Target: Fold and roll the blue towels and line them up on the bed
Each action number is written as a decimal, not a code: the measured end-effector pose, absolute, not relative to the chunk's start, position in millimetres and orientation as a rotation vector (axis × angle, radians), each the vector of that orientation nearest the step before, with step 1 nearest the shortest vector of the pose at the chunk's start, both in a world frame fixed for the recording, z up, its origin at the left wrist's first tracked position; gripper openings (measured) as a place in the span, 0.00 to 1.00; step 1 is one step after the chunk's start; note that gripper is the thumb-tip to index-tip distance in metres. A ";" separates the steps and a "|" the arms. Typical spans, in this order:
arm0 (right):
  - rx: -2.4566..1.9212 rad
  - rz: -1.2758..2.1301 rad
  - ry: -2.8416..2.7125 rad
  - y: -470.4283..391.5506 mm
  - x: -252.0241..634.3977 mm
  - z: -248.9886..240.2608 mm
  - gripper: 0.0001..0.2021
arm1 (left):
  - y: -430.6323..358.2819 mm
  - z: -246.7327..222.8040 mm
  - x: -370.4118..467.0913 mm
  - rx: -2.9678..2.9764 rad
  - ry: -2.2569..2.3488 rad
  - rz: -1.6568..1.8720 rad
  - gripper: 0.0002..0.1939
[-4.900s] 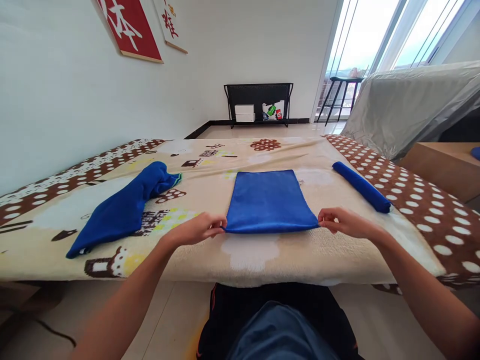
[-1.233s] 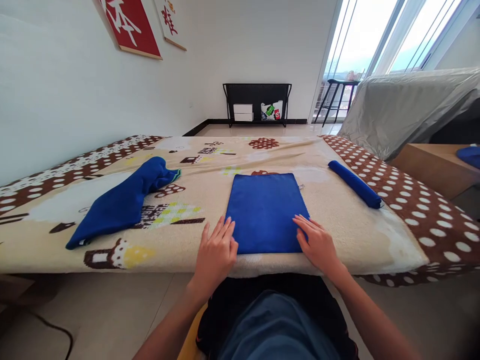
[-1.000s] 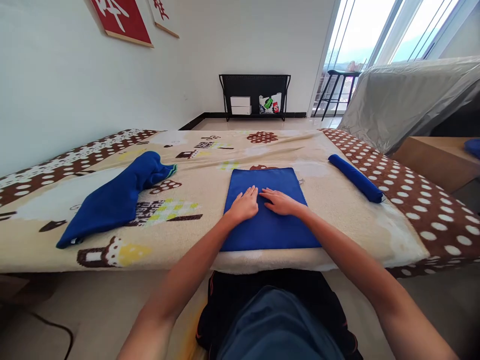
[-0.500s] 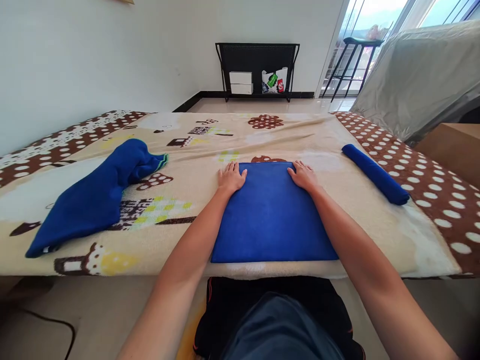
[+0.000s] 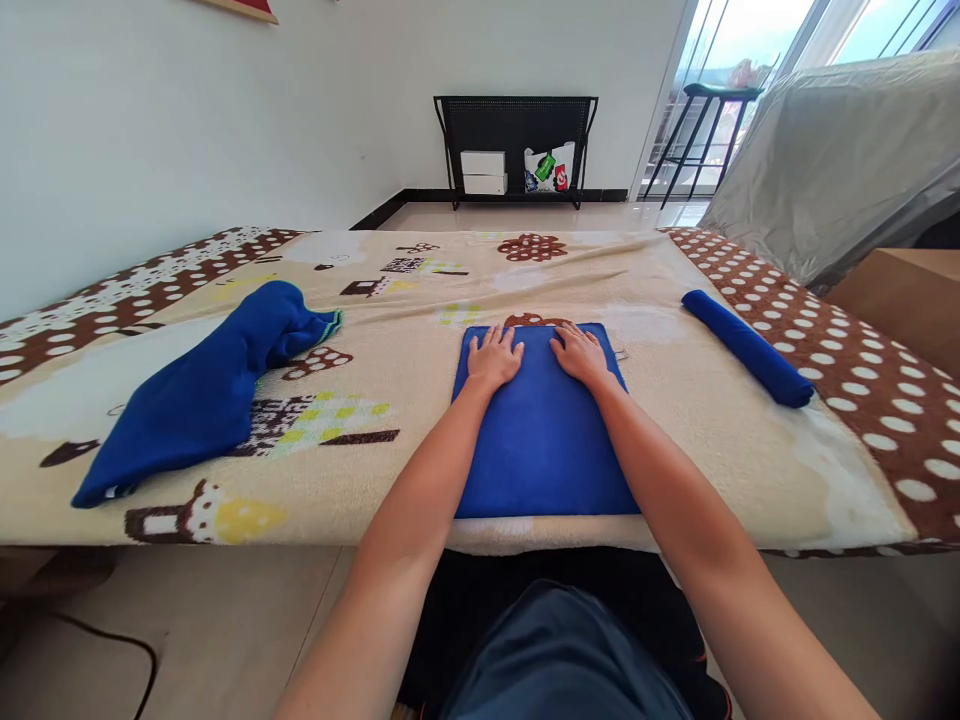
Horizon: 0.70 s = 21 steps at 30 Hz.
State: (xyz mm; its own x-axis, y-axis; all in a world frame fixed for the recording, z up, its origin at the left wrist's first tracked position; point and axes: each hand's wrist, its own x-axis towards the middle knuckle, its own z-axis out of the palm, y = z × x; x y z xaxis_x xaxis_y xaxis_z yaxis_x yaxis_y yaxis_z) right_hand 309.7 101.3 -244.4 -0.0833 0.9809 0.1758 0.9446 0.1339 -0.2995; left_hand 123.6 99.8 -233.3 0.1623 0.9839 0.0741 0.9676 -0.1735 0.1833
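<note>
A blue cloth (image 5: 551,450), folded into a flat rectangle, lies in front of me near the edge of the bed. My left hand (image 5: 495,358) rests flat on its far left part, fingers stretched out. On the far right part lies my right hand (image 5: 581,355), palm down with the fingers extended. A small pale tag (image 5: 621,355) sticks out past the cloth's right edge. Off to the left is a crumpled blue cloth (image 5: 195,390) with a green edge. To the right lies a tightly rolled blue cloth (image 5: 746,347).
A patterned beige blanket (image 5: 420,400) with brown dotted borders covers the bed. Beyond it a black rack (image 5: 515,125) holds white boxes (image 5: 484,172) and a printed bag. At the right are a stool (image 5: 701,130), a plastic-covered bulky object (image 5: 847,150) and a cardboard box (image 5: 900,305).
My hands have moved inward, closer together on the folded cloth. The cloth's far corners, hidden under my hands before, now show, along with the tag at the right.
</note>
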 end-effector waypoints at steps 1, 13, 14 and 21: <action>-1.901 0.149 -2.049 100.7 320.5 -244.8 0.26 | 101.2 -233.0 113.4 2.286 1.999 0.276 0.33; -1.877 -0.040 -2.021 71.4 303.5 -234.6 0.22 | 80.7 -227.6 128.7 2.342 2.006 0.302 0.30; -1.850 -0.033 -2.059 67.9 296.6 -234.4 0.22 | 76.8 -228.1 136.8 2.371 1.957 0.294 0.30; -1.754 0.019 -2.211 39.3 283.3 -238.6 0.21 | 37.9 -231.5 157.6 2.562 1.705 0.282 0.28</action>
